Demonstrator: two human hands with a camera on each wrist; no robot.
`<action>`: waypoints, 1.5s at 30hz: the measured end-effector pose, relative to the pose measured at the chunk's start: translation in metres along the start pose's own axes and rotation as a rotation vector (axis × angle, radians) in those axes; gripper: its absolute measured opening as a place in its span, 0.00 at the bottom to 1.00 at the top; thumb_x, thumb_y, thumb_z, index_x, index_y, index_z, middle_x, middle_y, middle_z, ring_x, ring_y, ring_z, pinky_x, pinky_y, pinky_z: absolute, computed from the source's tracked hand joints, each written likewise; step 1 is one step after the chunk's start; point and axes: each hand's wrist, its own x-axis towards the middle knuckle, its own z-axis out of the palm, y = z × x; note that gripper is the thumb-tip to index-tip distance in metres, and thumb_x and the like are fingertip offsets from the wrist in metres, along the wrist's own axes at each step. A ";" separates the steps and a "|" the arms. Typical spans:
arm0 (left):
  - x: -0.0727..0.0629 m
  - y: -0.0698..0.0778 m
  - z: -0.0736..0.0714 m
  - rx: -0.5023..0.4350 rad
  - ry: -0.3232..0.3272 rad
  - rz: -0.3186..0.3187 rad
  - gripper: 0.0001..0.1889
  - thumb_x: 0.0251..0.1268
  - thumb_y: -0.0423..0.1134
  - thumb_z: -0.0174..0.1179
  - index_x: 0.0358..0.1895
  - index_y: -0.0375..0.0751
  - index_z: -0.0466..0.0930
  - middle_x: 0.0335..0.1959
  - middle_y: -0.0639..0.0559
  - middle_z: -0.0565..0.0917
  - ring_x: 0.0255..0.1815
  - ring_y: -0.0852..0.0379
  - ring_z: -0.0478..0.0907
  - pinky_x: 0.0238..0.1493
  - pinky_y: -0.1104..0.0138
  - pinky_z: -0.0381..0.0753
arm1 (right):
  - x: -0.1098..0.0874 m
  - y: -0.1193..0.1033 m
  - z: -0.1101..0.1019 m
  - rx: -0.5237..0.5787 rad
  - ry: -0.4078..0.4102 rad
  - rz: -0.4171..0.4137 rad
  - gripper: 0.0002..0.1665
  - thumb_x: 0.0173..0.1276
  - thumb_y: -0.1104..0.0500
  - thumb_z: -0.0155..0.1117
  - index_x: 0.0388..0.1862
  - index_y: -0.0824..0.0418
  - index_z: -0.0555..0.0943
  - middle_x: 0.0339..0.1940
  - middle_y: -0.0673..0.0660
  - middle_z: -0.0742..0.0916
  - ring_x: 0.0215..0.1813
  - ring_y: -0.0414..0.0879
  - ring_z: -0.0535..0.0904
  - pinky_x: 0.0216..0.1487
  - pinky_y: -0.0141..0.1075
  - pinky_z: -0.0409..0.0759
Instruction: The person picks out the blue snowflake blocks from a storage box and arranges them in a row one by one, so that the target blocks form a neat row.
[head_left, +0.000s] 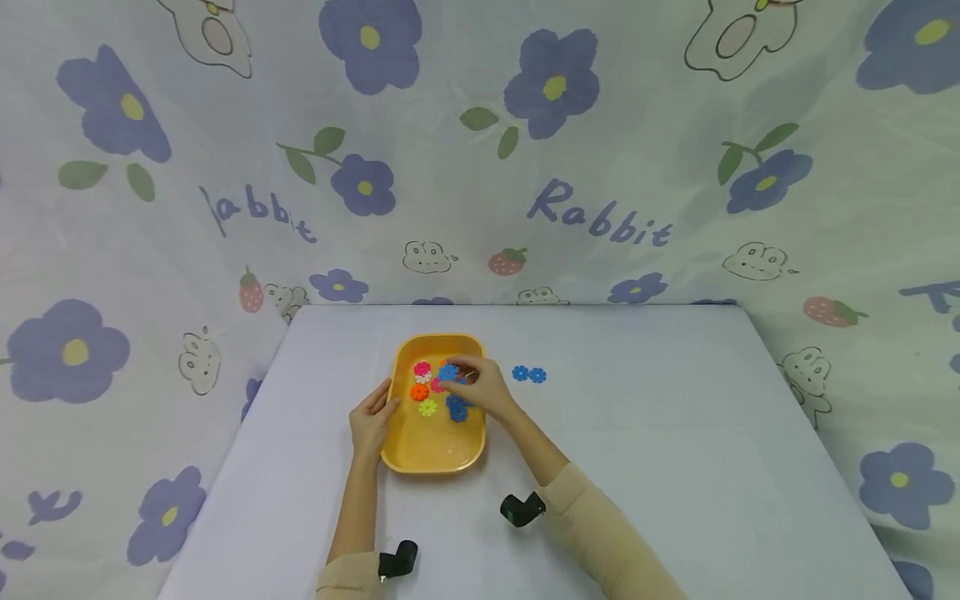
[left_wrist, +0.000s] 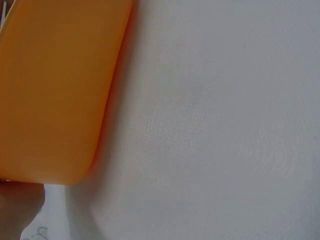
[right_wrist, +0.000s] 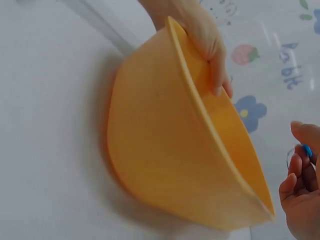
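A yellow tray (head_left: pixel 433 450) stands on the table, its long side running away from me. My left hand (head_left: pixel 371 423) grips its left rim, with the thumb over the inner side, as the right wrist view also shows. Above the tray my right hand (head_left: pixel 489 390) pinches a blue flower-shaped plastic disc (right_wrist: pixel 307 150) between thumb and fingers. Below that hand lie several notched discs: an orange one (head_left: pixel 419 392), a yellow-green one (head_left: pixel 427 407), a pink one (head_left: pixel 422 367) and dark blue ones (head_left: pixel 457 408). The right hand hides some of the discs.
Two blue discs (head_left: pixel 529 374) lie side by side on the white tabletop (head_left: pixel 637 433), right of the tray; whether they are joined cannot be told. A patterned cloth (head_left: pixel 450 150) hangs behind and at both sides. Black wrist cameras (head_left: pixel 522 509) stick out from both sleeves.
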 end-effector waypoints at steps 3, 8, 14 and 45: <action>0.001 -0.001 -0.001 -0.004 -0.009 0.000 0.23 0.61 0.25 0.59 0.61 0.30 0.72 0.59 0.34 0.73 0.61 0.46 0.70 0.44 0.82 0.77 | -0.010 0.005 -0.015 -0.006 0.022 0.003 0.23 0.56 0.61 0.72 0.49 0.68 0.81 0.38 0.61 0.85 0.37 0.53 0.77 0.33 0.25 0.74; 0.000 -0.001 -0.004 -0.020 -0.015 -0.012 0.23 0.61 0.25 0.59 0.61 0.31 0.72 0.60 0.36 0.73 0.62 0.47 0.70 0.46 0.81 0.77 | -0.025 0.019 -0.041 -0.034 0.105 -0.001 0.23 0.53 0.62 0.74 0.48 0.69 0.81 0.35 0.62 0.84 0.36 0.57 0.76 0.30 0.27 0.72; 0.000 -0.001 -0.003 -0.027 -0.043 -0.007 0.23 0.62 0.26 0.58 0.62 0.32 0.70 0.62 0.36 0.72 0.63 0.48 0.69 0.48 0.81 0.76 | -0.044 0.026 -0.076 -0.085 0.232 -0.013 0.23 0.51 0.66 0.74 0.46 0.73 0.81 0.35 0.67 0.84 0.38 0.63 0.77 0.30 0.38 0.75; 0.001 -0.004 -0.003 -0.020 -0.038 -0.026 0.24 0.62 0.27 0.58 0.63 0.33 0.71 0.63 0.38 0.72 0.64 0.49 0.70 0.47 0.80 0.77 | -0.072 0.112 -0.131 -0.478 0.308 0.221 0.25 0.56 0.56 0.71 0.50 0.68 0.80 0.52 0.69 0.78 0.58 0.65 0.65 0.60 0.60 0.59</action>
